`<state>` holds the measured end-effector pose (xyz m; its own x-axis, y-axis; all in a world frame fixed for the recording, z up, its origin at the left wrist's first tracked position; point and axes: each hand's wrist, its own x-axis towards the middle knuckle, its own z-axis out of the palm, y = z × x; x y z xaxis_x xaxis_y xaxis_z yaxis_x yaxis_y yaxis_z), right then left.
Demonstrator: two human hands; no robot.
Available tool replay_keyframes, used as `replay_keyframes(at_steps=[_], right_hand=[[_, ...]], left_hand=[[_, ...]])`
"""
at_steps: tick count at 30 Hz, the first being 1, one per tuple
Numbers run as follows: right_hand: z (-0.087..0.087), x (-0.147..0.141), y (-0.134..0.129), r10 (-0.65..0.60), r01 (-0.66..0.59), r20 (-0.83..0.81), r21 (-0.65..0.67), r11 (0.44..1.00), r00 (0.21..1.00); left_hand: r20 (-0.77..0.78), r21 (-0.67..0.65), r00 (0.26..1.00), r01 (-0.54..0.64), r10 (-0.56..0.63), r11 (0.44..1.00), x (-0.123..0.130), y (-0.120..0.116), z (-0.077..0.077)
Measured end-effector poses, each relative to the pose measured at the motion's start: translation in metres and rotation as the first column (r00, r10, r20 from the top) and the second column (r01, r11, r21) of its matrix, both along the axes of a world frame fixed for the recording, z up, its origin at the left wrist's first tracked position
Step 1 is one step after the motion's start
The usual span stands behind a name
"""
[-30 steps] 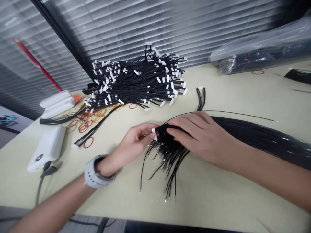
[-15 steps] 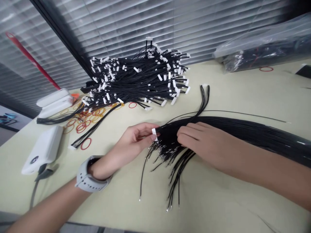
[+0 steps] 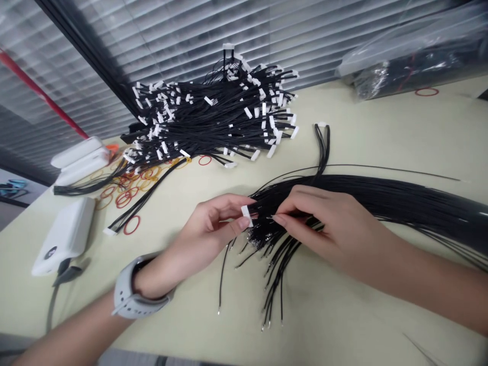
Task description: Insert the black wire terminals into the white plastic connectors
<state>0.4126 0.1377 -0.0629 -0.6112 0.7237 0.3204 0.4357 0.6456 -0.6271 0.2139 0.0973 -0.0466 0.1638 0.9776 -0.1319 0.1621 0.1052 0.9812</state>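
My left hand [image 3: 217, 223] pinches a small white connector [image 3: 247, 215] between thumb and fingers, at the loose ends of a thick bundle of black wires [image 3: 385, 195]. Just right of the connector, my right hand [image 3: 320, 218] is closed in a pinch on a single black wire, its bright metal tip poking out past the thumb and finger. Beneath both hands, many metal-tipped wire ends fan out, and several wires [image 3: 276, 284] hang toward the front. A wire loop with a white connector [image 3: 322, 125] stands out behind the bundle.
A large heap of black cables with white connectors [image 3: 217, 112] lies by the blinds. Rubber bands [image 3: 131, 188], white power banks [image 3: 64, 236] and a separate cable [image 3: 141, 201] are at left. A plastic-wrapped bundle [image 3: 415, 66] sits back right.
My right hand has turned from resting closed over the bundle to pinching one wire by its tip near the connector. My left hand keeps hold of the connector. The view has shifted slightly.
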Motion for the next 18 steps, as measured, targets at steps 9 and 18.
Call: replay_keyframes(at_steps=[9,18], right_hand=[[-0.0033,0.0001,0.0033,0.025,-0.025,-0.001,0.012,1.0,1.0],[-0.0034,0.0006,0.004,0.049,-0.05,0.017,0.031,0.998,0.999]], left_hand=[[0.037,-0.014,0.999,0.023,-0.022,1.0,0.0009,-0.0013,-0.0022],[-0.013,0.022,1.0,0.016,-0.016,1.0,0.0027,0.0004,-0.0001]])
